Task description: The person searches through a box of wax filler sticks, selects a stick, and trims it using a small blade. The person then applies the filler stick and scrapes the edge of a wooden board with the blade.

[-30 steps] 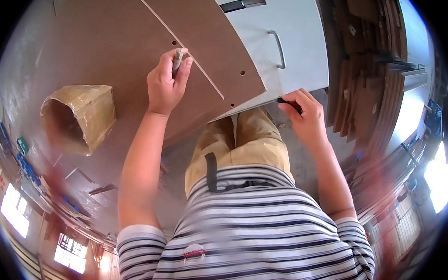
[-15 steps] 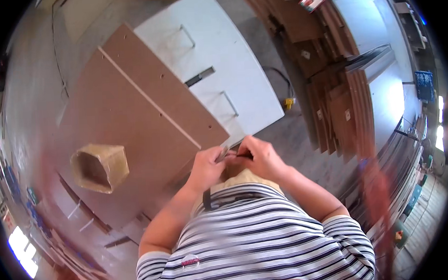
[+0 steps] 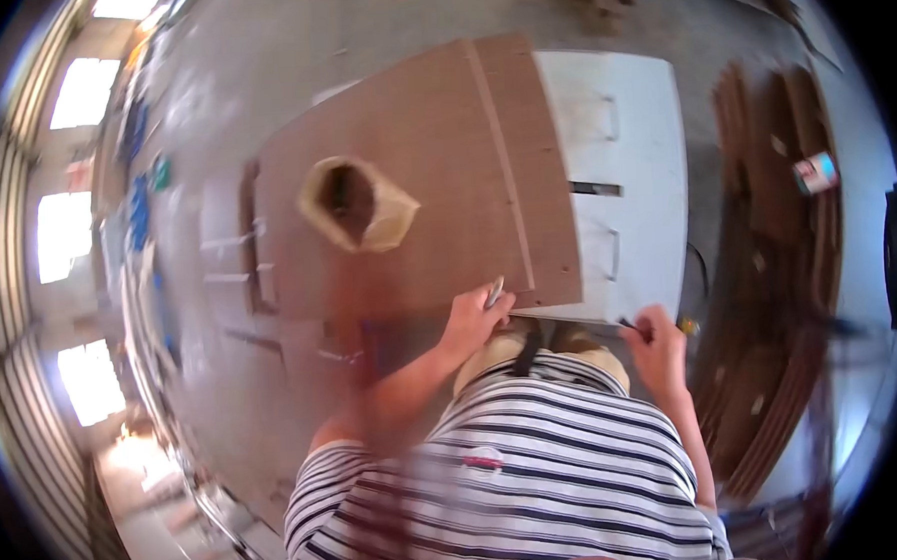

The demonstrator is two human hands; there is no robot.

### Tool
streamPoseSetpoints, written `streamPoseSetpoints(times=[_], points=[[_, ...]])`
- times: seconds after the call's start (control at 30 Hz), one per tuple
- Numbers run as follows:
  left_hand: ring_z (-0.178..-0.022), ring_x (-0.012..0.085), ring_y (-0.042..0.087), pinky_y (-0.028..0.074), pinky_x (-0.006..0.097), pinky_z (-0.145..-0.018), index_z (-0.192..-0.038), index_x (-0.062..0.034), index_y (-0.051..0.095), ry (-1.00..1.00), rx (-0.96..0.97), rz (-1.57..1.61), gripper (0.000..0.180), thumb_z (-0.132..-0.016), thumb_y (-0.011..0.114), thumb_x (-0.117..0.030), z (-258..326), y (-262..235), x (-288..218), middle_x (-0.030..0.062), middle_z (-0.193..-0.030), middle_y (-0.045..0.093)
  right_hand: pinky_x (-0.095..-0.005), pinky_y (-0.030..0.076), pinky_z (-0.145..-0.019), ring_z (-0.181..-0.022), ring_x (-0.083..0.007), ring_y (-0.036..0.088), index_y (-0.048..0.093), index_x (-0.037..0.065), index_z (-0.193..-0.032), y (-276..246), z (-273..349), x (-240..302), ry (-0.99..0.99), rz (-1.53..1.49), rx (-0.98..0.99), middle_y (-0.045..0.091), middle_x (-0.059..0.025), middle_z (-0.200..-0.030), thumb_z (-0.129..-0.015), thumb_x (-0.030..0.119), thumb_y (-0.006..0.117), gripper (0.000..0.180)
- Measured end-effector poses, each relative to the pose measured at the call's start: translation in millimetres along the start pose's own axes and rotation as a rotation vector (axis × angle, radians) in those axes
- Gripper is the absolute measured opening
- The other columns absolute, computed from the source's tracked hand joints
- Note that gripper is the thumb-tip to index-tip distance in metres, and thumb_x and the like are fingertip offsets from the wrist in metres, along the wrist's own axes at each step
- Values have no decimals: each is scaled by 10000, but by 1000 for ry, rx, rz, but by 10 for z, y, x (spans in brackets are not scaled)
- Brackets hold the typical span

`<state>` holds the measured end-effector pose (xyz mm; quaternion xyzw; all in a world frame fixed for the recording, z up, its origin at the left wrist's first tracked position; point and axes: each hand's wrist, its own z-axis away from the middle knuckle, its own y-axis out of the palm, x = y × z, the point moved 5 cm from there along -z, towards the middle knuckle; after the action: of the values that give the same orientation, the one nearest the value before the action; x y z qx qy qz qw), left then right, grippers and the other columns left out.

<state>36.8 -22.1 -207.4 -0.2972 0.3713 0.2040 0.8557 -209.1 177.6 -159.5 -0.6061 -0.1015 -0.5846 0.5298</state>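
My left hand is closed around a slim, pale, metallic-looking piece, its tip pointing up by the near edge of the brown board. My right hand is apart from it, fingers pinched on a small dark piece whose kind I cannot make out. It hovers near the near edge of the white panel, which has two thin bar handles. The brown board lies beside and partly over the panel. On the board stands a tan, open-topped container with a dark inside.
Stacks of brown boards line the right side, with a small coloured card or box on them. A yellow item lies beside the panel near my right hand. A dark strap hangs at my waist. Bright windows stand far left.
My hands, together at my waist before, are now apart: the left with the pale piece, the right with the dark one. The view has turned, so board and panel appear straighter and further right.
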Motion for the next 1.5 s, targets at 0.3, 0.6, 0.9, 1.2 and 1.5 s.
streamPoseSetpoints(times=[0.3, 0.6, 0.9, 1.2, 1.5], points=[[-616, 267, 671, 525, 413, -583, -918, -61, 708, -185, -474, -354, 369, -929, 613, -418, 1313, -1546, 2274, 101, -704, 678, -330, 472, -606, -616, -208, 573, 624, 15, -978, -58, -260, -260, -42, 85, 119, 593, -110, -702, -845, 59, 719, 169], [-430, 60, 398, 303, 230, -378, -1239, -4, 570, -120, -757, 406, 595, -879, 735, -449, -535, -2616, 527, -13, -582, 458, -373, 489, -654, -681, -317, 621, 631, 2, -892, 340, -242, 203, -187, 96, 208, 641, -166, -767, -894, 110, 677, 118], [-752, 411, 680, 528, 443, -725, -1387, -20, 540, 274, -779, -391, 614, -781, 609, -82, -6, -2215, -807, 238, -892, 697, -336, 469, -611, -600, -230, 569, 642, -9, -869, 463, -196, 195, -110, 7, 106, 607, -140, -690, -916, 128, 656, 145], [-692, 312, 709, 548, 339, -688, -1420, -4, 492, 522, -426, -520, 634, -797, 598, -57, 659, -1311, -2089, 220, -952, 713, -344, 439, -1013, -1174, -184, 549, 476, -9, -1405, 673, -462, 1281, -44, -883, 562, 634, -136, -1231, -948, 287, 680, 581], [-947, 229, 736, 539, 299, -847, -1428, 68, 451, 459, -218, -464, 661, -791, 586, -41, 669, -862, -2285, 229, -1144, 706, -300, 481, -922, -1063, -143, 571, 534, -17, -1312, 598, -419, 1019, -31, -898, 585, 633, -72, -1165, -896, 160, 645, 466]])
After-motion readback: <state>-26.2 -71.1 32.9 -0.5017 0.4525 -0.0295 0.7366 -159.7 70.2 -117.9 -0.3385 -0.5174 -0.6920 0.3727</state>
